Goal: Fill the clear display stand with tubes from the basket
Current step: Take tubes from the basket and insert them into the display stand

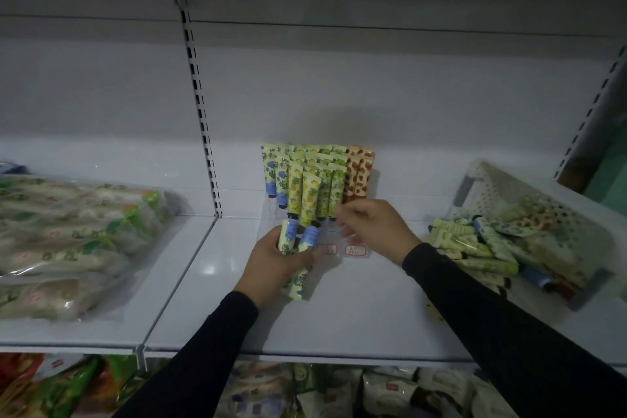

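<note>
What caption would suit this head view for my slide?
Left hand holds blue-flower tubes while right hand reaches the clear display stand; basket lies at right.

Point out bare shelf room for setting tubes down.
Free: the white shelf in front of the display stand, between both sleeves, and between the stand and the bagged goods. Crowded: around the basket, where loose tubes spill.

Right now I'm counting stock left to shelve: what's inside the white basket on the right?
The white basket lies tipped on the shelf, with a loose heap of tubes spilling from its mouth: green, blue and strawberry prints. Tubes buried under the heap can't be counted.
</note>
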Motion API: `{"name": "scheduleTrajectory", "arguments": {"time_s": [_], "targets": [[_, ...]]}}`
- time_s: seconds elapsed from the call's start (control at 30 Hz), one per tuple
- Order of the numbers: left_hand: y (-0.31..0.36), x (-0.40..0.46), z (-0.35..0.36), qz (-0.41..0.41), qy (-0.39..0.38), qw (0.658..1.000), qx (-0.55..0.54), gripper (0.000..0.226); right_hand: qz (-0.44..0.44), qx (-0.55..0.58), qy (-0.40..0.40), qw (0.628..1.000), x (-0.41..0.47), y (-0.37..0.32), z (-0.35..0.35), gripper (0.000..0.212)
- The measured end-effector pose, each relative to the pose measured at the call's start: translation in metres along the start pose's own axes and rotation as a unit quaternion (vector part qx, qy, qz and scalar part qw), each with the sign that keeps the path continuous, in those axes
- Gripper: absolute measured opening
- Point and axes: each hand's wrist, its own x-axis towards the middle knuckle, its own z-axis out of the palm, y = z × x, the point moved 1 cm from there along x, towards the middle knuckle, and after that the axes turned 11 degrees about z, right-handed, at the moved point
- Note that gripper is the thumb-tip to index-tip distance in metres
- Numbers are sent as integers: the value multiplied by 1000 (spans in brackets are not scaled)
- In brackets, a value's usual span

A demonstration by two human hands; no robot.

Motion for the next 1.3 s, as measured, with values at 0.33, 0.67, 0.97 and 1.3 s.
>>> {"name": "scheduleTrajectory", "arguments": {"time_s": [0.33,0.67,0.97,1.3], "targets": [[11,-5,10,-27,-71,997,3,45,86,161,-123,975,-11,-1,-1,21],[20,4,-16,-34,83,987,-134,22,116,238,-121,957,-13,2,-3,16],[29,8,-19,12,98,989,-113,21,47,3,-188,981,-15,-10,31,26],[24,10,-25,6,67,996,-51,11,-51,-58,-117,990,-8,-17,43,11]]}}
